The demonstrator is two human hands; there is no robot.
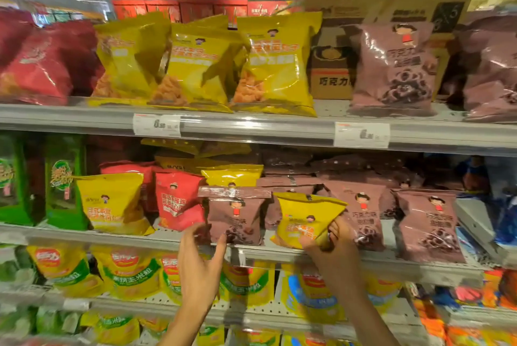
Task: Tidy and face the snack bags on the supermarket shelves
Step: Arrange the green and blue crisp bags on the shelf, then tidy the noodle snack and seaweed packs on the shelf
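My right hand grips the small yellow foil snack bag at its lower right corner. My left hand, fingers spread and holding nothing, touches the brown foil snack bag left of it.

We see small yellow snack bag on middle shelf, tilted, top corner leaning right, lower right corner pinched, standing among brown bags. Small brown bag just left of it, upright, facing out, top seal folded flat. Two more brown bags right of yellow one, upright, faces forward. Red bag and yellow bag further left, upright, slightly turned. On top shelf we note three large yellow bags, crumpled, leaning; large brown bag at right, upright.
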